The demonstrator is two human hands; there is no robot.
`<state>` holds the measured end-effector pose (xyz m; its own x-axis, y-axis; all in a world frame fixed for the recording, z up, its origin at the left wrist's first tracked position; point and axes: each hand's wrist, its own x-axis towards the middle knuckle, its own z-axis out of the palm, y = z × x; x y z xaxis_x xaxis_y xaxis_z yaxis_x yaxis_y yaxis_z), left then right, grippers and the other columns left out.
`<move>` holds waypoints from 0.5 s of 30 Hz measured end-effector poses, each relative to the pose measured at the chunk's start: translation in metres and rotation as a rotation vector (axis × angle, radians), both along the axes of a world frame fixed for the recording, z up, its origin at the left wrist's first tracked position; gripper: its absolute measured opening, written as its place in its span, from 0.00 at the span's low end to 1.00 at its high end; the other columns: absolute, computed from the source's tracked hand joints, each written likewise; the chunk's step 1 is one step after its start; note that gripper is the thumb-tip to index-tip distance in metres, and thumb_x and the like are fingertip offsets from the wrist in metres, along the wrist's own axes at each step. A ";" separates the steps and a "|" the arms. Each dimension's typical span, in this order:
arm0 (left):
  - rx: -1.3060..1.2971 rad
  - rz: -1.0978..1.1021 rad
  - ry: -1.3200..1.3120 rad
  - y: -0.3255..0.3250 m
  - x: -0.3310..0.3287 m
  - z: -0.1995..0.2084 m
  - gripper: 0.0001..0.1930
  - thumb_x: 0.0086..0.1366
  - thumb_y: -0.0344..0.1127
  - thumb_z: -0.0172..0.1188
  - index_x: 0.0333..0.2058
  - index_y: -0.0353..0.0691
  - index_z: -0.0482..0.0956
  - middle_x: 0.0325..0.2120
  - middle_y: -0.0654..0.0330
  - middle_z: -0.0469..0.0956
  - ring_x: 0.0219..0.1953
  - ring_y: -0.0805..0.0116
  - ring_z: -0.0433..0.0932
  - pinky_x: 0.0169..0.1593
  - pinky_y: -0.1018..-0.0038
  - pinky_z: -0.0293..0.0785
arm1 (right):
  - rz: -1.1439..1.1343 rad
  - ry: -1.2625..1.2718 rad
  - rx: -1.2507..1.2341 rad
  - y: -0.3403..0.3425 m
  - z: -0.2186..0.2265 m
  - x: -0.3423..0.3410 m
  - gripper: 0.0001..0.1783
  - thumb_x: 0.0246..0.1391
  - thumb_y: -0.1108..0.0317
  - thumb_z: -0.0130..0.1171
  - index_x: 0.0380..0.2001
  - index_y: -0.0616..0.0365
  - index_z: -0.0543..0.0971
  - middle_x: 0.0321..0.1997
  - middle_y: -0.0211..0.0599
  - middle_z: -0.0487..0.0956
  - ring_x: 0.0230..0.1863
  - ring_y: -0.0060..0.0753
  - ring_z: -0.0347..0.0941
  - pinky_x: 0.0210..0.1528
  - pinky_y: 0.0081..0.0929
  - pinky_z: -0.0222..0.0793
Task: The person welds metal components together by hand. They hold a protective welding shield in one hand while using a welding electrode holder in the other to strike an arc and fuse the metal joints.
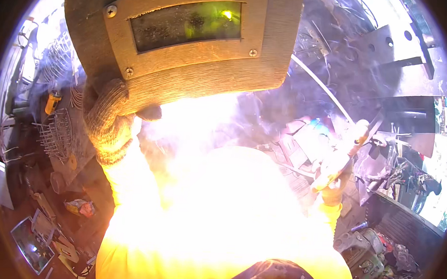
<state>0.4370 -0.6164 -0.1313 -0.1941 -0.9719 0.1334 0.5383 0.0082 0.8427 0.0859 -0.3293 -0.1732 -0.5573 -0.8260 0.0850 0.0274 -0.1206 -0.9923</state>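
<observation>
My left hand [106, 122], in a knitted glove, is closed around the lower left edge of a hand-held welding shield [196, 78]. The shield is brown, with a dark window [158, 31] in a screwed-on frame; a green-yellow bright spot shows in the glass. On the right, my right hand [334, 169] grips an electrode holder [358, 135]. From its head a thin pale welding rod [325, 88] runs up and left, passing behind the shield's edge. Intense glare below the shield washes out my sleeves and the middle of the view. The rod's far tip is hidden.
Metal plates with holes [390, 42] stand at the upper right amid smoke. Bundled metal rods [59, 135] and a yellow tool [53, 103] are on the left. A crumpled orange packet [83, 208] and a framed pane [33, 246] lie lower left. Machine parts [360, 255] crowd the lower right.
</observation>
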 end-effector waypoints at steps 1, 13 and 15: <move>-0.005 -0.001 0.028 -0.002 0.003 0.001 0.21 0.65 0.28 0.55 0.57 0.31 0.68 0.47 0.44 0.76 0.39 0.56 0.79 0.34 0.65 0.80 | 0.023 -0.075 -0.034 0.001 0.000 0.000 0.34 0.57 0.61 0.63 0.60 0.68 0.63 0.34 0.38 0.76 0.31 0.24 0.75 0.27 0.21 0.74; -0.040 -0.310 0.335 -0.018 0.049 0.017 0.22 0.66 0.31 0.57 0.57 0.30 0.70 0.51 0.39 0.76 0.47 0.47 0.80 0.40 0.60 0.85 | -0.073 -0.014 0.114 0.013 0.010 0.016 0.38 0.48 0.55 0.74 0.56 0.66 0.70 0.34 0.26 0.76 0.32 0.18 0.72 0.35 0.17 0.69; -0.001 -0.007 0.270 -0.020 0.062 0.008 0.23 0.64 0.30 0.61 0.56 0.30 0.71 0.51 0.40 0.76 0.49 0.47 0.79 0.44 0.57 0.85 | -0.082 0.031 0.085 0.014 0.006 0.018 0.34 0.50 0.59 0.72 0.55 0.65 0.70 0.34 0.26 0.76 0.31 0.17 0.73 0.34 0.17 0.69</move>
<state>0.4990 -0.6365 -0.1234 -0.1576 -0.9706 0.1821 0.7437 0.0047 0.6685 0.1036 -0.3153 -0.1669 -0.6214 -0.7827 0.0348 -0.0103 -0.0363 -0.9993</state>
